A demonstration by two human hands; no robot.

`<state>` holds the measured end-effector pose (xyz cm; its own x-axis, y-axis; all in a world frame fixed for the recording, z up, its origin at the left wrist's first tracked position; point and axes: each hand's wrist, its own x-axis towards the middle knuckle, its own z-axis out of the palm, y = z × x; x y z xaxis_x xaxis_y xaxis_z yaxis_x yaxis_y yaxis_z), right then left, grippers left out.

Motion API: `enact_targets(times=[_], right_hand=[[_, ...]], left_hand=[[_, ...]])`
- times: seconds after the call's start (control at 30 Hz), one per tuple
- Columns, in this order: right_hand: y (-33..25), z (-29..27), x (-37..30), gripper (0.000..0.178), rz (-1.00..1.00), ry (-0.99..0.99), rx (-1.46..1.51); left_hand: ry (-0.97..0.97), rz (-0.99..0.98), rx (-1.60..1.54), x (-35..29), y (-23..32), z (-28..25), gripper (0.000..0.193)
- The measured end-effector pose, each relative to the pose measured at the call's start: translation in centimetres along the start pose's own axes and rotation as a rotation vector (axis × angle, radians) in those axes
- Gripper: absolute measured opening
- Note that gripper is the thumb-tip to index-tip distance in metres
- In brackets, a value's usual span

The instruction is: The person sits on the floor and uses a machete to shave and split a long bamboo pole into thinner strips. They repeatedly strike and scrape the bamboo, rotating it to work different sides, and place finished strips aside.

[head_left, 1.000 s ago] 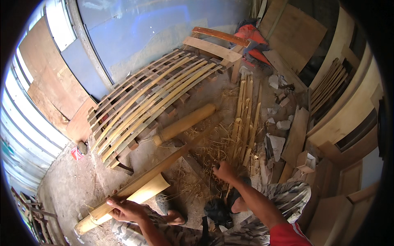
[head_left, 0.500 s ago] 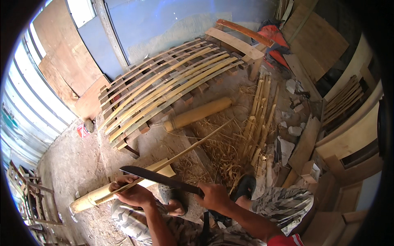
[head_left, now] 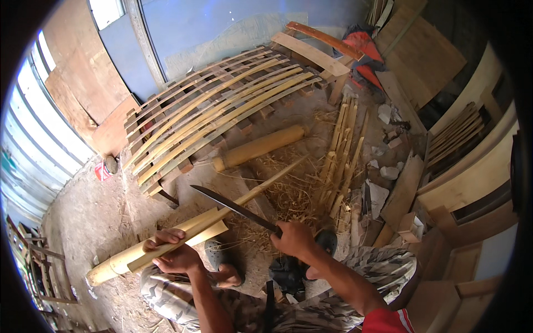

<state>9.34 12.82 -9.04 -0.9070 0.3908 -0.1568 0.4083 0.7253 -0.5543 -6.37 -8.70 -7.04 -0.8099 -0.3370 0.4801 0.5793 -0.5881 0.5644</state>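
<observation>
My left hand (head_left: 173, 253) is closed around the lower part of a long bamboo strip (head_left: 250, 193), which slants up and away to the right. In my right hand (head_left: 294, 239) is the handle of a machete (head_left: 236, 207), its dark blade pointing up to the left and crossing the strip near mid-length. Whether the edge touches the strip I cannot tell. Under the strip and left hand lies a thick split bamboo piece (head_left: 115, 265), its pale inner face showing toward the right end.
Ahead stands a slatted rack (head_left: 222, 114) with bamboo strips laid across it. A bamboo pole (head_left: 261, 147) lies before it. Shavings (head_left: 291, 200) cover the ground near my feet, beside a bundle of split strips (head_left: 341, 150). Rubble (head_left: 388, 172) and boards (head_left: 402, 191) lie to the right.
The machete has moved rightward and its tip now points more steeply up, farther from my left hand. The bamboo strip has turned its broader side into view. My head view has shifted slightly.
</observation>
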Motion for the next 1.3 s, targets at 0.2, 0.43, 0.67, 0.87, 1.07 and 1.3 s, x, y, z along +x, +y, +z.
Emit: enact_targets(times=[0.2, 0.43, 0.67, 0.87, 1.07, 1.3], right_hand=[[-0.4, 0.6, -1.8, 0.029, -0.019, 0.043, -0.013], [-2.2, 0.5, -2.7, 0.027, -0.126, 0.106, -0.07], [3.9, 0.5, -0.1, 0.026, 0.13, 0.072, -0.039], [0.8, 1.5, -2.2, 0.028, -0.029, 0.064, -0.007], [0.1, -1.1, -1.7, 0.033, 0.138, -0.075, 0.015], [6.1, 4.2, -2.1, 0.035, 0.152, 0.064, 0.141]], left_hand=[[0.028, 0.055, -0.007, 0.4, 0.2, 0.0, 0.053], [0.178, 0.046, 0.101, 0.6, 0.1, 0.4, 0.054], [0.224, 0.058, 0.184, 0.5, 1.5, 2.6, 0.042], [0.236, 0.032, 0.196, 0.5, 1.4, 2.4, 0.032], [0.14, 0.043, 0.112, 0.5, 1.3, 1.5, 0.025], [0.161, -0.021, 0.117, 0.0, 2.4, 0.6, 0.03]])
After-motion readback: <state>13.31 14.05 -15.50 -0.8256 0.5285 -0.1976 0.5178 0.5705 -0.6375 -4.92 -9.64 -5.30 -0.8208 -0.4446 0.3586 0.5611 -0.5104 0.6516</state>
